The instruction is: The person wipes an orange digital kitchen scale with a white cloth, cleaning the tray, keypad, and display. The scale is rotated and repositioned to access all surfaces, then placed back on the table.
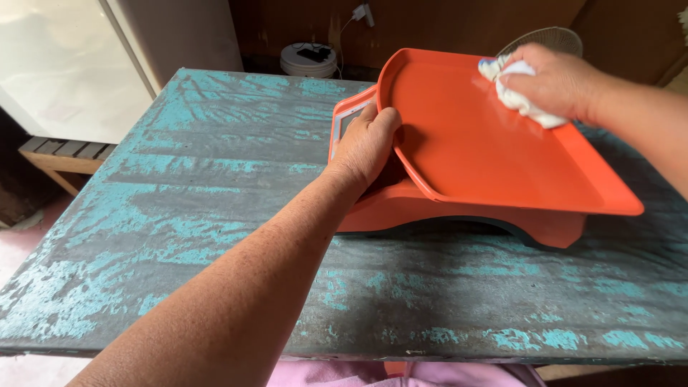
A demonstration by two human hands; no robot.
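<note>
Right hand (555,80) clenched on white cloth (519,93), wiping orange tray (487,154).
Left hand (364,147) grips tray's near rim, tilted atop orange base (459,215) on table (215,201). Mid-wipe; next likely lower surface.

I am standing at a table (215,186) whose dark top is worn, with patchy turquoise paint flaking across it. Past its far left corner I see a pale, glossy white cabinet side (64,64) catching soft daylight, and beneath it a low wooden slatted bench (64,154) on a pinkish floor (18,247). Behind the table runs a dark brown wooden wall (444,25) with a white charger (360,11) plugged in, a round white container (309,59) at its foot, and a wire fan grille (548,37) to the right.
</note>
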